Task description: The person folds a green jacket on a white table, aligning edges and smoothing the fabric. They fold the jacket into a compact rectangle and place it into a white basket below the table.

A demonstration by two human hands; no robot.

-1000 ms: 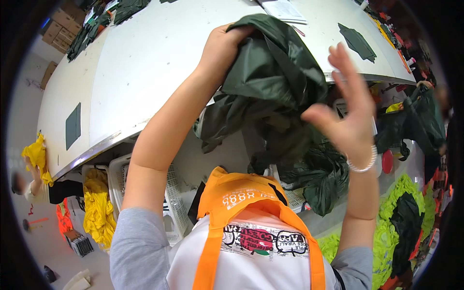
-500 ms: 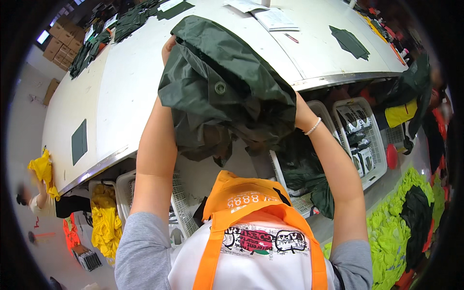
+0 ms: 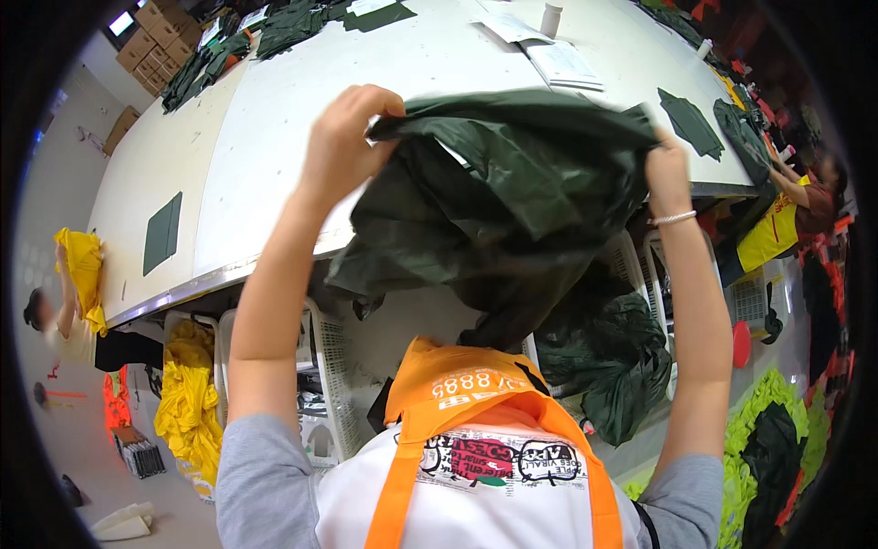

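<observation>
Stretched between my hands, above the table's near edge, hangs a dark green rain garment in shiny, crumpled fabric. My left hand pinches its upper left corner, fingers closed on the cloth. At the upper right corner my right hand, with a white bracelet at the wrist, is closed on the fabric; its fingertips are partly hidden. The lower part of the garment droops over the front edge and is smeared by motion. Behind it stands the large white table.
Flat green pieces lie on the table at left, others at right. Papers and a bottle are at the back. Below are a white basket, green garments and yellow garments. Co-workers stand at both sides.
My hands have moved farther apart, spreading the bunched garment wide; its top edge has come lower and its body has shifted right. The view has turned slightly.
</observation>
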